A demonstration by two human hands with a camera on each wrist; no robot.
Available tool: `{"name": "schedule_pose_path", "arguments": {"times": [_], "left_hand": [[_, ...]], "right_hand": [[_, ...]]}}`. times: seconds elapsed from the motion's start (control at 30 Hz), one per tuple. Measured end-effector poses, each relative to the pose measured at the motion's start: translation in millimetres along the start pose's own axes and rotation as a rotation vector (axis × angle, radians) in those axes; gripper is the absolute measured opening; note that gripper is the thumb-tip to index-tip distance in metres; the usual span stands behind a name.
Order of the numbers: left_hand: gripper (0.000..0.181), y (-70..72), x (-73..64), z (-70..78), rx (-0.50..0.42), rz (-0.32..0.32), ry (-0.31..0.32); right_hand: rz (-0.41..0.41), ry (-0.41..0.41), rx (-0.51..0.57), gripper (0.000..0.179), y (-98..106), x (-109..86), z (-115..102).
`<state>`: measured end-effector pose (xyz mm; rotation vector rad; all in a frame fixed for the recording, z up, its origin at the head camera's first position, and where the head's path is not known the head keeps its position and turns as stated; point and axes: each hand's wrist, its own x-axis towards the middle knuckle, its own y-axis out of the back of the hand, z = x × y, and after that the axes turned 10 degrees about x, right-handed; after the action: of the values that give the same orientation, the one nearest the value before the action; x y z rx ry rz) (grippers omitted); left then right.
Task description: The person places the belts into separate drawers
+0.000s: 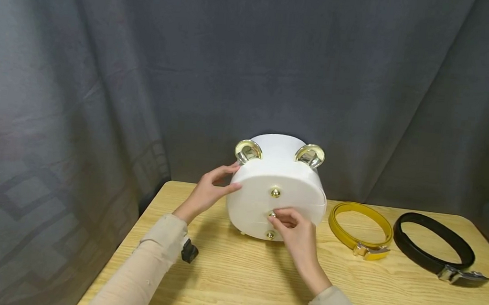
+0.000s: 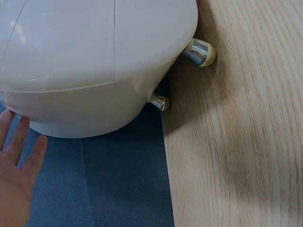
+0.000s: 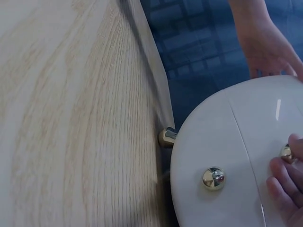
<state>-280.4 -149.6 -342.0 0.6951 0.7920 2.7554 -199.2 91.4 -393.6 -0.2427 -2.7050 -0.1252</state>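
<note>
A white rounded drawer box (image 1: 278,162) with gold ear shapes on top stands on the wooden table, its front split by thin seams. Three gold knobs run down that front: a top knob (image 1: 275,192), a middle knob (image 3: 287,153) and a bottom knob (image 3: 213,178). With thumb and fingers my right hand (image 1: 298,235) pinches the middle knob. My left hand (image 1: 208,190) lies against the box's left side below the ear, fingers extended and thumb toward the front edge. Short gold feet (image 2: 199,52) hold the box off the table. Every drawer front looks flush.
Right of the box lies a coiled yellow belt (image 1: 337,224) with a metal buckle. Beyond it is a coiled black belt (image 1: 409,247), its buckle toward the front. A dark grey curtain (image 1: 250,76) hangs behind the table (image 1: 234,285) and along its left side.
</note>
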Motion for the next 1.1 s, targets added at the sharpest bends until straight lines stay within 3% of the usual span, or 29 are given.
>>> {"name": "schedule_pose_path", "arguments": {"times": [0.43,0.67,0.93,1.1], "left_hand": [[0.045,0.4,1.8,1.4,-0.018,-0.011,0.016],[0.046,1.1,-0.6,2.0,-0.027,-0.021,0.038],[0.044,10.0,-12.5,35.9,-0.023,-0.034,0.041],[0.043,11.8,-13.8,41.1,-0.023,-0.035,0.038]], "right_hand": [[-0.016,0.073,0.0,0.011,0.2,0.5,1.4],[-0.027,0.054,0.011,0.011,0.1,-6.5,-1.1],[-0.045,0.046,0.024,0.012,2.7,-15.1,-5.7],[-0.054,0.056,0.017,0.012,4.9,-20.6,-10.2]]}}
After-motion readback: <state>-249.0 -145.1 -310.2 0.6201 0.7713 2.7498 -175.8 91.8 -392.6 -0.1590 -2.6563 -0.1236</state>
